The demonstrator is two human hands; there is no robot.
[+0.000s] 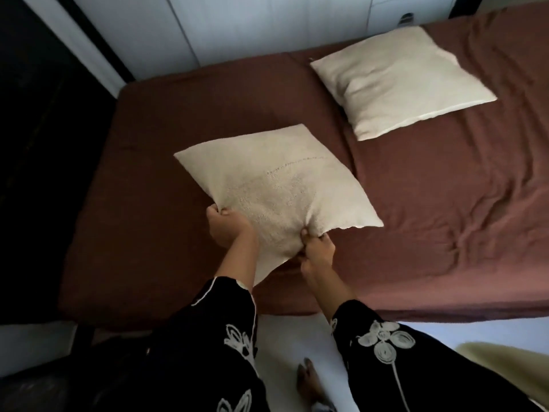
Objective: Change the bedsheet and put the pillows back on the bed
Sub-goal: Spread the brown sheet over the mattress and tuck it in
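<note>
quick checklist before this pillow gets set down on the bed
1. Grip of left hand on held pillow, near left edge: ok.
2. Grip of right hand, pinching the near right edge: ok.
3. Placement of other pillow, flat on sheet, apart from the held one: ok.
4. Smoothness of sheet: not ok, creases on its right side.
5. Tuck of sheet along the far edge: cannot tell.
</note>
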